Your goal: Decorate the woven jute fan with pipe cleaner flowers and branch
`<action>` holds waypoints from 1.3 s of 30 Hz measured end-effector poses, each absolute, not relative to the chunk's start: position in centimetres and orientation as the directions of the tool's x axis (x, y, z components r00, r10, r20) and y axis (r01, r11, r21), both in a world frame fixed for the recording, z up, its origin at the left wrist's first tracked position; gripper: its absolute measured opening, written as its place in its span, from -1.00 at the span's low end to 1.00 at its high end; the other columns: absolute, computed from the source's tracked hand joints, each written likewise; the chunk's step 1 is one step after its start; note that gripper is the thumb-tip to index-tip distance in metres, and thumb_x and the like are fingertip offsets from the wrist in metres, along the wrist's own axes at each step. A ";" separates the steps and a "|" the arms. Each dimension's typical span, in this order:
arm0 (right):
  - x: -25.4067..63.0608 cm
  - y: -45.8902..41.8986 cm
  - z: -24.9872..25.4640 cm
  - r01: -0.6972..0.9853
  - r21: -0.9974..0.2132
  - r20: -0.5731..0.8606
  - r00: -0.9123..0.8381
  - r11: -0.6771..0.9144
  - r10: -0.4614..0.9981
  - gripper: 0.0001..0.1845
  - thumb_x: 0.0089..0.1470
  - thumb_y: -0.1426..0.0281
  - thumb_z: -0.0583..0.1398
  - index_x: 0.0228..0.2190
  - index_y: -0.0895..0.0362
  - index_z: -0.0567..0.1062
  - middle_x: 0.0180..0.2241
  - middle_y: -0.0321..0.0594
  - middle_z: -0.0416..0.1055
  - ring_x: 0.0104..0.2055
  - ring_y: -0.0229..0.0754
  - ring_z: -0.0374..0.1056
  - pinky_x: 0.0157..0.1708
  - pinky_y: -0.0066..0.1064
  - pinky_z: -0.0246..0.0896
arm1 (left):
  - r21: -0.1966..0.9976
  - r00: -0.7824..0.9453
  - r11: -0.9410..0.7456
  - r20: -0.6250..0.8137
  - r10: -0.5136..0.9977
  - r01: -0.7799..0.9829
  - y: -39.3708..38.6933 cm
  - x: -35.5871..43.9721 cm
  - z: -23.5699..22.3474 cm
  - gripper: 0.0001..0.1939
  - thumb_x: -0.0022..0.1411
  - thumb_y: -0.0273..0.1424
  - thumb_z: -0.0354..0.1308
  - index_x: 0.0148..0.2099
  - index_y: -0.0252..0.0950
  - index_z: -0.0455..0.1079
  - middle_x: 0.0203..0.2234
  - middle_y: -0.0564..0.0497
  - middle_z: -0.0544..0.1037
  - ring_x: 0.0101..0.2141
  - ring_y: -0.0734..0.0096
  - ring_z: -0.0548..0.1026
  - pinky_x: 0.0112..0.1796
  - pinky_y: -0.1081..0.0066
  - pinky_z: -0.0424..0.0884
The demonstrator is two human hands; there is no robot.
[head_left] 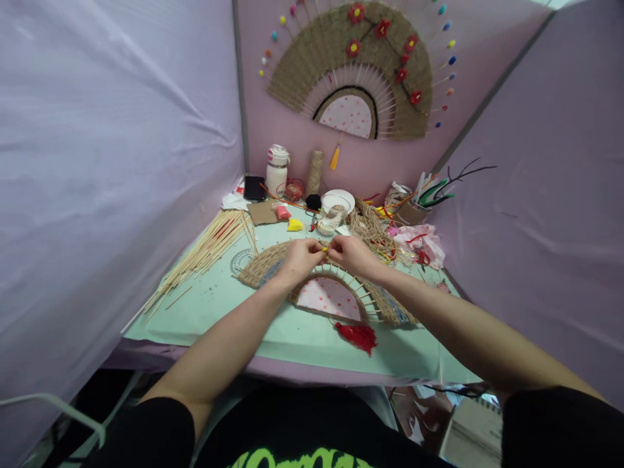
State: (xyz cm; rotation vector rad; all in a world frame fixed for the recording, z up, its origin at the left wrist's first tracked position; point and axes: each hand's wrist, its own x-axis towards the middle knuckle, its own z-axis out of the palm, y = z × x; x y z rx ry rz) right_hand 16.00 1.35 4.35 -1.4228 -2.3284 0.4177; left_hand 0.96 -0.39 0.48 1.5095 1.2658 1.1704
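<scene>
A half-round woven jute fan [380, 302] with wooden spokes, a pink dotted centre and a red tassel [358, 336] lies on the mint-green table [214, 305]. My left hand [301, 257] and my right hand [351, 255] meet over the fan's top edge. Both hands have their fingers pinched together around a small yellow piece [324, 248] at a spoke's tip.
A bundle of wooden sticks [207, 253] lies at the left. At the back stand a white bottle [277, 170], a jute twine spool [314, 172], a glass jar [332, 214], loose jute [373, 229], pink cloth [422, 239] and a cup of pipe cleaners [423, 198]. A finished fan [353, 68] hangs on the back wall.
</scene>
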 end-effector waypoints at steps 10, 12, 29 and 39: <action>16.0 2.9 4.7 0.143 -0.825 -0.554 -0.394 -0.547 0.733 -0.82 -0.04 0.52 0.15 -0.62 0.19 0.28 -0.68 -0.38 0.22 -0.68 -0.47 0.01 -0.70 -0.63 -0.13 | 0.729 0.109 -0.460 0.475 0.873 0.507 -1.9 1.3 0.8 -0.83 0.14 -0.49 0.05 -0.28 -0.25 0.47 -0.32 -0.06 0.55 -0.24 0.33 0.46 -0.12 0.40 0.28; 16.2 2.7 5.0 0.225 -0.883 -0.469 -0.371 -0.412 0.801 -0.84 -0.01 0.46 0.15 -0.58 0.20 0.34 -0.64 -0.33 0.29 -0.64 -0.43 0.10 -0.66 -0.60 -0.04 | 0.832 0.032 -0.392 0.413 0.910 0.392 -1.5 1.2 1.2 -0.86 0.12 -0.48 0.08 -0.31 -0.27 0.46 -0.38 -0.03 0.55 -0.30 0.36 0.48 -0.17 0.41 0.33; 17.2 1.6 6.0 0.545 0.092 0.468 -0.762 0.833 0.447 -0.77 0.21 0.37 0.03 -0.37 0.18 0.43 -0.39 -0.11 0.38 -0.30 -0.17 0.28 -0.29 -0.37 0.15 | 0.948 0.088 0.113 -0.091 0.992 -0.296 -0.9 1.1 3.0 -0.90 -0.12 -0.55 0.27 -0.47 -0.40 0.41 -0.61 0.02 0.53 -0.53 0.50 0.51 -0.35 0.46 0.47; 14.9 1.5 6.4 0.783 -0.363 0.292 -0.419 0.505 0.860 -0.89 -0.01 0.46 0.12 -0.53 0.18 0.41 -0.56 -0.29 0.33 -0.51 -0.31 0.18 -0.49 -0.47 -0.02 | 0.960 -0.149 -0.244 0.224 0.963 -0.134 -0.9 1.7 1.2 -0.94 -0.02 -0.46 0.17 -0.42 -0.35 0.43 -0.55 0.04 0.53 -0.47 0.44 0.50 -0.35 0.43 0.43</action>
